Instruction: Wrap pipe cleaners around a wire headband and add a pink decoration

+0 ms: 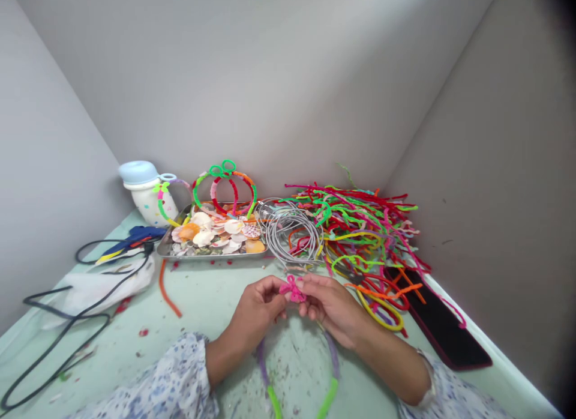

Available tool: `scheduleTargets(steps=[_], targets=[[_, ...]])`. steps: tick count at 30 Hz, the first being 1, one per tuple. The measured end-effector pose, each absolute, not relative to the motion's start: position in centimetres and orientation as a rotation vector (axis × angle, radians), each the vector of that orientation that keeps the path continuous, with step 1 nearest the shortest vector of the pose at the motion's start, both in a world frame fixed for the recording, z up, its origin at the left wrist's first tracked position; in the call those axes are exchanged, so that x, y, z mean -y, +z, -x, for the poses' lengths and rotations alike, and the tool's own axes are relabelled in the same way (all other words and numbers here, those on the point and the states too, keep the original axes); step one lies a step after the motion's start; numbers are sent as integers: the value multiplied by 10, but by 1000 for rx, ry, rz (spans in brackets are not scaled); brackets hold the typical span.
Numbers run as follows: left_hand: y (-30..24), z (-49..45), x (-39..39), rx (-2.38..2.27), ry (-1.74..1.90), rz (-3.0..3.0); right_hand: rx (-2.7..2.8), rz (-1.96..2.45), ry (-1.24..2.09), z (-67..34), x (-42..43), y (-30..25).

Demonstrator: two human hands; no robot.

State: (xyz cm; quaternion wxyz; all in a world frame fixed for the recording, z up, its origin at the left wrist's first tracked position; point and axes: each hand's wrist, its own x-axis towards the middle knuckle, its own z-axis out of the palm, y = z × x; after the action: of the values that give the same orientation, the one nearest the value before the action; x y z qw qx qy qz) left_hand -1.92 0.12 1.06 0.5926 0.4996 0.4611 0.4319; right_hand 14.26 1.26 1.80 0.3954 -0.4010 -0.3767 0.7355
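Pinching a pink fuzzy bow [292,290] between left hand [256,311] and right hand [330,308], purple-green fuzzy loop [333,359] hanging below

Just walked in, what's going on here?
A person is pinching a pink pipe-cleaner bow between the left hand and right hand, above a purple-and-green pipe-cleaner band. Beyond sit a steel tray of seashells, grey wire coils and a heap of coloured pipe cleaners.

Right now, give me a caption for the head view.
Left hand and right hand pinch a pink pipe-cleaner knot over a purple-green pipe-cleaner hoop; seashell tray behind.
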Motion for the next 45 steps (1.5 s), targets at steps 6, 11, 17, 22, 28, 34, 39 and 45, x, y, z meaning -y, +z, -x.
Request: scheduleTargets(steps=[6, 11, 17, 22, 28, 34, 39, 45], targets=[[8, 18, 0, -1158, 1044, -1181, 865, 1013, 1828, -138, -8, 17], [9, 15, 3, -1151, 1066, -1178, 860, 1017, 1768, -133, -4, 18], [9, 16, 2, -1087, 1038, -1157, 894, 1042, 1695, -128, -2, 16], [6, 18, 3, -1094, 1021, -1140, 982, 1072, 1642, -129, -4, 15], [9, 18, 4, -1046, 1051, -1079, 1105, 1128, 1529, -128, -2, 14], [7, 19, 3, -976, 1079, -986, 1258, 1216, 1403, -128, -1, 19], [6, 21, 2, -1000, 1050, -989, 1390, 1127, 1482, -138, -6, 31], [10, 20, 2, -1065, 888, -1144, 1613, 1202, 1473, -150, -14, 47]])
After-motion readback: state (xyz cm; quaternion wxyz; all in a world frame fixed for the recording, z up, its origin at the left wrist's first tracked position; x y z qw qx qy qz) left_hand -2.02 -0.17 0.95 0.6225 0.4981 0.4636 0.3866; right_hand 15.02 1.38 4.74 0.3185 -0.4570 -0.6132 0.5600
